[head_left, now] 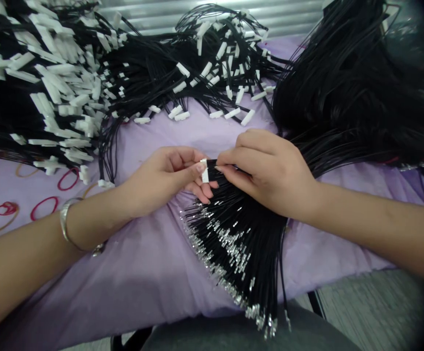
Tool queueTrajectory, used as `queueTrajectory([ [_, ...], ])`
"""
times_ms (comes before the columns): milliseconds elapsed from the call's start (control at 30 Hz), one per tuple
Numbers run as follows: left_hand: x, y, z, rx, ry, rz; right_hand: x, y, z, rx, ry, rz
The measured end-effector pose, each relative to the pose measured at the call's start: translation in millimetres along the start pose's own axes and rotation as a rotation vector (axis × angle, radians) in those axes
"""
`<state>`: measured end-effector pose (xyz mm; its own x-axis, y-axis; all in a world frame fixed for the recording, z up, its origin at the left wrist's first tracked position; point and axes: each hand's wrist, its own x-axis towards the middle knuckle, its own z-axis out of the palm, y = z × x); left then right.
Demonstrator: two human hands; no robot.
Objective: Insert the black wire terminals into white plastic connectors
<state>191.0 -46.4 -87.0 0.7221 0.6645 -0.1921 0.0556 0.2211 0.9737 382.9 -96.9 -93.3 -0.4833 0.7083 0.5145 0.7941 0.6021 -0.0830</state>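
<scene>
Between thumb and fingers, my left hand [177, 173] grips a small white plastic connector housing [205, 171], held upright. Close on its right, my right hand [270, 168] pinches a black wire [213, 163] whose end reaches the housing; whether it sits inside I cannot tell. Below both hands a bundle of black wires [259, 243] fans out over the purple cloth, with silvery metal terminals [230, 239] at the wire ends. My right hand rests over the upper part of this bundle and hides some of it.
Black wires with white connectors [62, 92] are heaped at the left, and more connectors [226, 63] lie at the back. A large bundle of black wires [336, 87] fills the right. Red and tan rubber bands [44, 208] lie on the purple cloth [135, 273] at the left.
</scene>
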Motion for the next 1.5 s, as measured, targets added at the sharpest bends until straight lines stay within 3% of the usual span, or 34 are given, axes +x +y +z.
queueTrajectory([
  [400,2.1,-1.5,-0.5,-0.035,0.013,-0.025,4.6,-0.7,-2.0,-0.023,-0.085,0.013],
  [567,3.2,-3.1,-3.2,-0.097,-0.044,-0.026,3.5,1.1,-6.0,-0.008,-0.070,-0.004],
  [867,1.2,-0.1,-2.8,-0.244,-0.009,-0.076,-1.7,7.2,-29.0,0.031,0.189,-0.038],
  [1000,1.6,-3.8,-4.4,-0.282,0.025,-0.049,3.3,19.1,-46.0,-0.075,0.305,-0.014],
  [1100,1.1,-5.2,-4.4,-0.230,0.051,-0.022,7.5,27.0,-65.4,-0.153,0.173,0.063],
  [1267,-1.7,-4.2,-1.1,-0.042,0.095,0.071,7.3,41.4,-94.0,-0.058,-0.278,0.027],
  [1400,-8.2,0.8,2.2,0.151,0.111,0.159,6.2,69.9,-108.5,-0.133,-0.337,0.020],
  [1500,-17.6,7.7,5.1,0.498,0.087,0.267,5.0,89.3,-110.5,-0.188,-0.333,-0.006],
])
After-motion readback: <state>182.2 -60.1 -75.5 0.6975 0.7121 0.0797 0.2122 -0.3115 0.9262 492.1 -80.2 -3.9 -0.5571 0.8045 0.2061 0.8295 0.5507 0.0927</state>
